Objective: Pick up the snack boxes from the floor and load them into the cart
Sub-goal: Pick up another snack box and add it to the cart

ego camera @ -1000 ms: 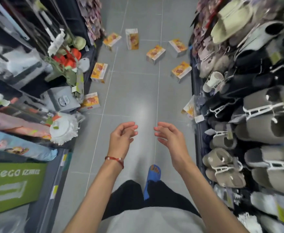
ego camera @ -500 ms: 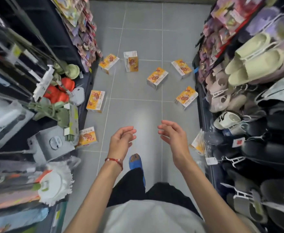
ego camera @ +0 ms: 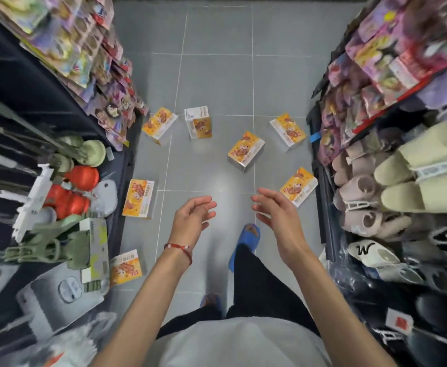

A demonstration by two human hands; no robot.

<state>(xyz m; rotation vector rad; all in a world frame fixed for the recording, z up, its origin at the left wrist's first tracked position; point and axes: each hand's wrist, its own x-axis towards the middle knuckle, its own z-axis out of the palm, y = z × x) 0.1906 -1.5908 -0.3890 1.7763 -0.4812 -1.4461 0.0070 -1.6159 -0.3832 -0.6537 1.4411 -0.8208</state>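
Several orange-and-yellow snack boxes lie scattered on the grey tiled floor of a shop aisle. One box [ego camera: 245, 151] lies mid-aisle ahead of my hands. Another [ego camera: 298, 186] lies just right of my right hand [ego camera: 275, 215]. A box [ego camera: 138, 198] lies at the left shelf's foot, left of my left hand [ego camera: 193, 217], and one [ego camera: 125, 267] sits nearer, partly tucked under that shelf. Farther off lie three more [ego camera: 159, 125] [ego camera: 198, 122] [ego camera: 288, 132]. Both hands hang empty with fingers apart, above the floor. No cart is in view.
Left shelving [ego camera: 44, 144] holds packets, red and green goods and a grey box that jut into the aisle. The right rack [ego camera: 391, 181] carries slippers and packets. My blue slipper [ego camera: 246, 239] is stepped forward between the hands.
The view has advanced down the aisle, so the boxes now lie closer and lower in the frame. Both hands stay empty and raised, a little farther apart.
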